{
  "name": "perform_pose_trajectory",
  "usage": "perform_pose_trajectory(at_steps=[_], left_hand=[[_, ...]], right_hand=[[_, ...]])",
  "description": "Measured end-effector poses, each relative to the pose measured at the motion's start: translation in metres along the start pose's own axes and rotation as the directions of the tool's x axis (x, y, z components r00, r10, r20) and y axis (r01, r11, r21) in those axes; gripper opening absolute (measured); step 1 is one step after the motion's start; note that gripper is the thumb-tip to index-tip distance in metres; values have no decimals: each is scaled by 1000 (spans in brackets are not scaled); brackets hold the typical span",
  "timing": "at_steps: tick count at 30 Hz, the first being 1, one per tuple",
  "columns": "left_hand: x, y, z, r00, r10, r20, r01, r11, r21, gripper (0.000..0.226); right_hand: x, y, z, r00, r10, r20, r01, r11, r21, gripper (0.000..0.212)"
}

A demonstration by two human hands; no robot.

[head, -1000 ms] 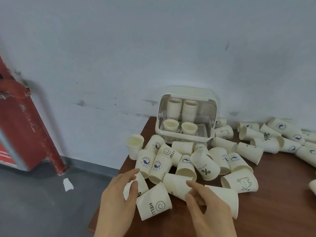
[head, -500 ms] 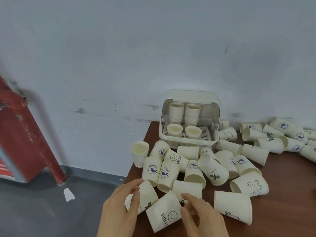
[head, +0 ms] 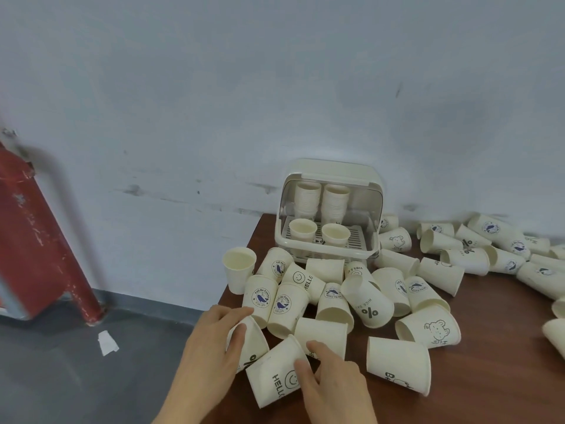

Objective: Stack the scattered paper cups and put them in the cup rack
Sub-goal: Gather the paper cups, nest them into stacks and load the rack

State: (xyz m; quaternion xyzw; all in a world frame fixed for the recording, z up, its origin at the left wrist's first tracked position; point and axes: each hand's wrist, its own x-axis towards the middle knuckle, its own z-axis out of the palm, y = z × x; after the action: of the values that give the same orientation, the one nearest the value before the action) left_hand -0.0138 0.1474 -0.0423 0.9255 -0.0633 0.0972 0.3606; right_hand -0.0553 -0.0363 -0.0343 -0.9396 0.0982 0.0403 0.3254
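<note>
Many cream paper cups lie scattered on a brown table [head: 489,377]. At the near left corner, my left hand [head: 211,347] curls round a fallen cup marked % [head: 253,347]. My right hand [head: 330,384] pinches the rim end of a fallen HELLO smiley cup [head: 275,377], its forefinger against a plain cup [head: 324,332] behind. The white cup rack [head: 328,252] stands at the back by the wall with its lid raised. Two tall cup stacks [head: 321,200] stand at its rear, and two short cups [head: 318,234] in front of them.
One cup [head: 238,267] stands upright at the table's left edge. A long spread of fallen cups [head: 477,252] runs right along the wall. A bear-print cup [head: 428,328] lies right of my hands. Beyond the left edge are grey floor, a paper scrap [head: 107,342] and a red post [head: 39,240].
Both hands have closed in on the nearest cups: the left now wraps the % cup, the right has shifted from the plain cup onto the HELLO cup. The view has tilted up slightly.
</note>
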Motion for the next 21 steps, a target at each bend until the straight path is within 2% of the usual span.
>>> perform_pose_trajectory(at_steps=[5, 14, 19, 21], left_hand=[[5, -1, 10, 998, 33, 48, -36, 997, 65, 32], [7, -4, 17, 995, 90, 44, -94, 990, 109, 34], [9, 1, 16, 988, 63, 143, -92, 974, 208, 62], [9, 4, 15, 983, 76, 168, -118, 958, 262, 63]], right_hand=[[3, 0, 10, 1000, 12, 3, -12, 1000, -2, 41], [3, 2, 24, 999, -14, -44, 16, 998, 64, 28], [-1, -3, 23, 999, -20, -46, 25, 994, 111, 21], [-2, -5, 18, 997, -45, -56, 52, 991, 121, 17]])
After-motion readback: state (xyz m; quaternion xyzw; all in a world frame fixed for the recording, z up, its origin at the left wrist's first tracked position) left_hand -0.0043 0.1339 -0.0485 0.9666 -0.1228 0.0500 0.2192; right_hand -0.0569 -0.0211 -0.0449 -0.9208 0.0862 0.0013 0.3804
